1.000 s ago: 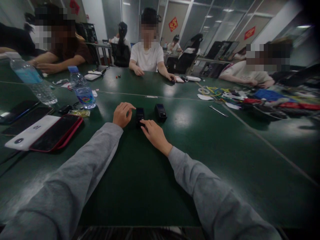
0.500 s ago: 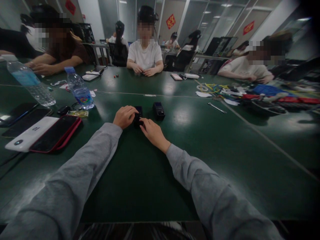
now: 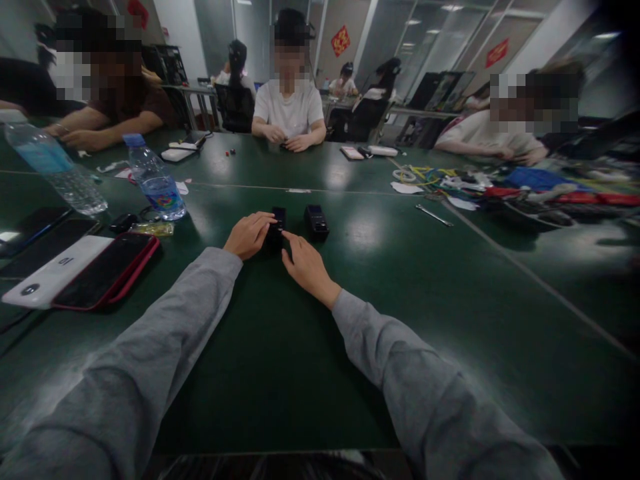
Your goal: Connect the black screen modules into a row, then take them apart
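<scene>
On the green table a small black boxy device (image 3: 279,219) lies between my hands, its lower part partly covered. My left hand (image 3: 249,236) is curled against its left side, fingertips on it, holding it in place. My right hand (image 3: 307,265) is at its lower right with the index finger stretched out to the device's near end and the thumb apart below. Whether that fingertip presses the device I cannot tell. A second similar black device (image 3: 317,223), with a small dark screen, stands just to the right, touched by neither hand.
To the left are two water bottles (image 3: 159,188), a phone in a red case (image 3: 107,270), a white power bank (image 3: 55,270) and a yellow packet (image 3: 154,229). A wrench (image 3: 434,215) and tangled cables (image 3: 425,175) lie right. Co-workers sit around the table.
My right index finger has straightened and its thumb has come away from the device. My left hand keeps its place on the device. The view has shifted slightly.
</scene>
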Available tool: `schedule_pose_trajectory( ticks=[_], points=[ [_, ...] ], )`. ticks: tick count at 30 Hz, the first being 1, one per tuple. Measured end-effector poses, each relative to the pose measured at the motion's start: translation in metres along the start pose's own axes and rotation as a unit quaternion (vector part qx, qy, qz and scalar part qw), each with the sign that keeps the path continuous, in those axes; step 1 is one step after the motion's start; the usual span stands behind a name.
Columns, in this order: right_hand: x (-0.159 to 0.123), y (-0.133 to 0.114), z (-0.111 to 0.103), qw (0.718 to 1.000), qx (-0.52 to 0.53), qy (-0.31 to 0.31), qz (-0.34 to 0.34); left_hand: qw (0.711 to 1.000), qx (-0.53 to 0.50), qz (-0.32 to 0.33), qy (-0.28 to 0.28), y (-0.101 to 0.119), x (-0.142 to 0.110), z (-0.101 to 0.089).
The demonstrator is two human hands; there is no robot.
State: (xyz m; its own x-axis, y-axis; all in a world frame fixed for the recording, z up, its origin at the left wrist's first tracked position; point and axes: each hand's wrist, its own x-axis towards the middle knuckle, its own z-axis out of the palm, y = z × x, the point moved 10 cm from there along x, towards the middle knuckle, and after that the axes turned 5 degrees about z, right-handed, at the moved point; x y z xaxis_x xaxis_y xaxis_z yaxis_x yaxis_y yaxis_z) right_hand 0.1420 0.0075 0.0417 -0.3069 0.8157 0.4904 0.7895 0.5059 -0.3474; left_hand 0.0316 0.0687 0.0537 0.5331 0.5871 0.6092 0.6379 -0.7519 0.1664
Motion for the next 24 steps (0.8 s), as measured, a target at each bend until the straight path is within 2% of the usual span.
schedule_pose_trajectory(
  ticks=[8, 15, 17, 21, 24],
  points=[
    [0.001, 0.0, 0.006, 0.999, -0.035, -0.024, -0.003, 1.0, 0.012, -0.004, -0.01, -0.004, 0.002, 0.007],
    [0.003, 0.013, 0.019, 0.996, -0.065, -0.053, 0.023, 0.998, 0.029, 0.011, -0.049, -0.008, 0.0, 0.025],
    [0.002, 0.015, 0.021, 0.996, -0.059, -0.055, 0.026, 0.999, 0.032, 0.021, -0.037, -0.007, -0.001, 0.023],
    [0.002, 0.016, 0.02, 0.998, -0.042, -0.048, 0.025, 0.997, 0.061, 0.032, 0.02, -0.002, -0.001, 0.008],
    [0.001, 0.016, 0.019, 0.998, -0.035, -0.037, 0.023, 0.994, 0.095, 0.051, 0.018, 0.006, 0.0, 0.005]
  ],
)
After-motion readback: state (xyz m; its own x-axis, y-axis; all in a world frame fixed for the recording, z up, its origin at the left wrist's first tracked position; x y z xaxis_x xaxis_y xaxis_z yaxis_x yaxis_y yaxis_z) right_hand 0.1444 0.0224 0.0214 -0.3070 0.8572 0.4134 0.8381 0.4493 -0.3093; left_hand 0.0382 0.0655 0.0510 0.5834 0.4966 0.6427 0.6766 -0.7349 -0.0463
